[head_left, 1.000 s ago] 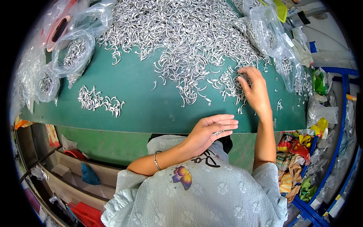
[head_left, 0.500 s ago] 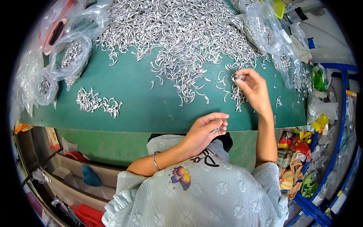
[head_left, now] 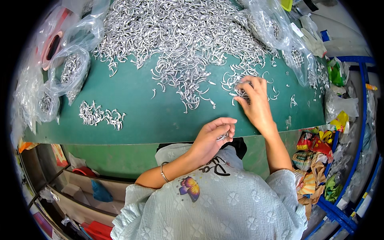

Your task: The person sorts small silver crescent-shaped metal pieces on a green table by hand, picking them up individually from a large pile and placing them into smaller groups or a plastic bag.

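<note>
Small curved silvery metal pieces form a wide heap (head_left: 172, 32) over the far part of the green table (head_left: 148, 116). My left hand (head_left: 208, 140) is half curled at the near edge, closed around a few of these curved metal pieces (head_left: 222, 137). Farther right, my right hand (head_left: 258, 106) reaches down onto a loose cluster at the heap's near right fringe. Its thumb and fingers are spread on either side of some pieces; whether they touch them is unclear. A separate small group of the pieces (head_left: 100, 115) lies at the left.
Clear plastic bags holding more pieces stand at the left (head_left: 74, 74) and far right (head_left: 276, 28). A pink-rimmed item (head_left: 52, 46) sits behind the left bags. Blue metal racking (head_left: 360, 104) and colourful packages (head_left: 312, 148) flank the right side; an open brown box (head_left: 84, 196) is below left.
My right hand has moved left and down onto the cluster, its thumb and fingers now wider apart. My left hand keeps its half-curled hold. The whole view has shifted slightly.
</note>
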Action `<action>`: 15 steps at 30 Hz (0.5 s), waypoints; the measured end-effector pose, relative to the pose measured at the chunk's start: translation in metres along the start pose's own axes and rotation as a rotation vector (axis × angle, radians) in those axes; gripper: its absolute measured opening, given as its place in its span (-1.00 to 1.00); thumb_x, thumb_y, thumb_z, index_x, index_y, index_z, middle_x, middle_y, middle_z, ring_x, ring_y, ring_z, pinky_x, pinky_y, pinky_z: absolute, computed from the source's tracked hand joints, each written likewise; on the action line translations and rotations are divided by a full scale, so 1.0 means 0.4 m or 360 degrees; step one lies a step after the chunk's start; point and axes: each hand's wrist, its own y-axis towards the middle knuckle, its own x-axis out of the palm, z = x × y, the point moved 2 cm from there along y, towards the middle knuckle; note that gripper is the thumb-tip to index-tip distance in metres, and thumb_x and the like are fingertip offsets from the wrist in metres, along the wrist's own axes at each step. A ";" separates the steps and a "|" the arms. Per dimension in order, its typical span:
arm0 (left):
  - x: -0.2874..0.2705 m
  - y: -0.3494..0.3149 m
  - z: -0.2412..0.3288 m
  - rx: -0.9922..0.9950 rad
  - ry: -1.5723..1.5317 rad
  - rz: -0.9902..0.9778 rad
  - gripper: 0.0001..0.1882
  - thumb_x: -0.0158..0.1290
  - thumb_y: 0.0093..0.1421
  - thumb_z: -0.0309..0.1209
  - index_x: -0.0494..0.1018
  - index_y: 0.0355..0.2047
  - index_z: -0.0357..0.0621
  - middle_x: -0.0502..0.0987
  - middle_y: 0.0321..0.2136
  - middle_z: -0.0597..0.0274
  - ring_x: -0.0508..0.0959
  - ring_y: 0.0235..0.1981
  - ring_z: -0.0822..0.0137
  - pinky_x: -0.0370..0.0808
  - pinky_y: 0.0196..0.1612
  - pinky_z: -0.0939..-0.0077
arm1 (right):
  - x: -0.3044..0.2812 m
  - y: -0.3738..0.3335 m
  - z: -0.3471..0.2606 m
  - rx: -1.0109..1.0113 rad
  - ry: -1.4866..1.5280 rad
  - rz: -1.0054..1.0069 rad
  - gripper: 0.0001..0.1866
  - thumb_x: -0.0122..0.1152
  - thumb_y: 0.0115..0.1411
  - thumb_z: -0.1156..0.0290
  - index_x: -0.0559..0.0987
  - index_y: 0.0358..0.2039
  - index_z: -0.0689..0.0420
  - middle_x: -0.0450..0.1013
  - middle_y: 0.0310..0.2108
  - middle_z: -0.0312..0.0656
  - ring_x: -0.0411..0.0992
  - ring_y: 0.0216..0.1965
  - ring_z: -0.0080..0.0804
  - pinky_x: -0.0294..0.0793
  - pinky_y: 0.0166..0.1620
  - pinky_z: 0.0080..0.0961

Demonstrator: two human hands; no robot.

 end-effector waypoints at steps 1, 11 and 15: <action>0.001 0.001 0.000 0.0001 0.0006 0.0008 -0.79 -0.05 0.25 -0.49 0.43 -0.12 -0.24 0.41 -0.39 0.32 0.40 -0.34 0.49 0.38 -0.21 0.54 | 0.016 0.000 0.000 -0.0029 0.0082 0.0037 -0.73 0.31 -0.10 0.58 0.50 -0.33 0.16 0.34 -0.16 -0.16 0.25 -0.08 -0.10 0.29 -0.03 -0.25; 0.000 -0.005 0.007 -0.0013 -0.0037 0.0043 -0.79 -0.08 0.25 -0.51 0.43 -0.13 -0.26 0.41 -0.38 0.28 0.40 -0.34 0.45 0.39 -0.22 0.53 | -0.015 0.086 0.086 0.0565 0.1850 -0.0033 -0.88 0.18 0.15 0.55 0.53 -0.28 0.27 0.50 -0.41 -0.24 0.41 -0.43 -0.64 0.40 -0.40 -0.70; 0.003 -0.006 0.008 -0.0010 -0.0024 0.0055 -0.79 -0.09 0.25 -0.51 0.43 -0.13 -0.26 0.41 -0.38 0.27 0.40 -0.34 0.44 0.40 -0.22 0.53 | -0.066 0.067 0.135 0.0478 0.1061 0.0036 -0.82 0.26 0.09 0.47 0.53 -0.27 0.21 0.47 -0.30 -0.22 0.41 -0.29 -0.47 0.38 -0.22 -0.52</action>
